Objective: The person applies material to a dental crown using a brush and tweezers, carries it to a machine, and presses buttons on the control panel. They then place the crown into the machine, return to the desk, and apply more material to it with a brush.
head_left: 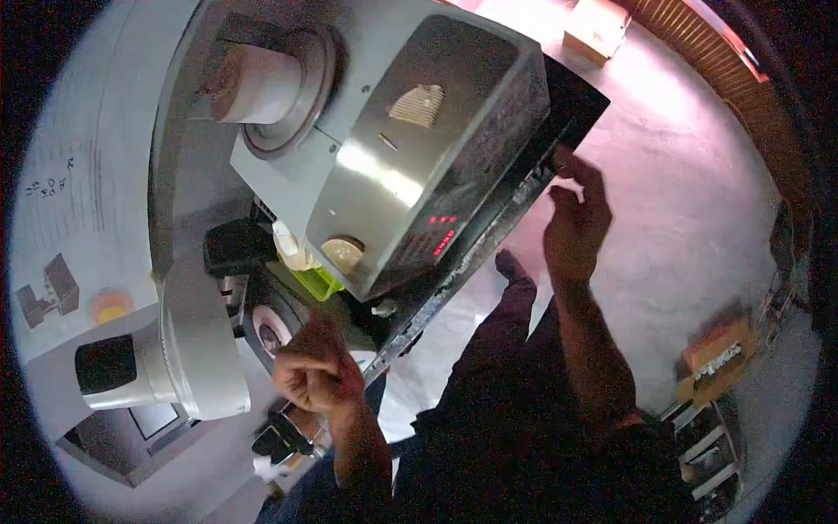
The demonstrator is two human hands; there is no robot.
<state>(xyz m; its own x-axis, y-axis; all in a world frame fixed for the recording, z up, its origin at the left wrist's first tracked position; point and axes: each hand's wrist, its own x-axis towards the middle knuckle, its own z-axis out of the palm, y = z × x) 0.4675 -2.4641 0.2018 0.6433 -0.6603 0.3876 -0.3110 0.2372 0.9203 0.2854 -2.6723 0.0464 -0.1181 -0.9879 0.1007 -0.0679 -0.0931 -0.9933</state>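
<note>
Left hand (316, 374) fisted by the machine (419, 148); right hand (576, 218) open-fingered at its edge

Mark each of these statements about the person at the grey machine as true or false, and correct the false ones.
1. The left hand is closed in a fist near the machine's lower front. True.
2. The right hand rests flat on the floor. False: it reaches to the dark edge at the machine's side.
3. Red lights glow on the machine's housing. True.
4. The small bright part under the housing is blue. False: it is yellow-green.
5. A cardboard box lies on the floor beyond the machine. True.
</note>
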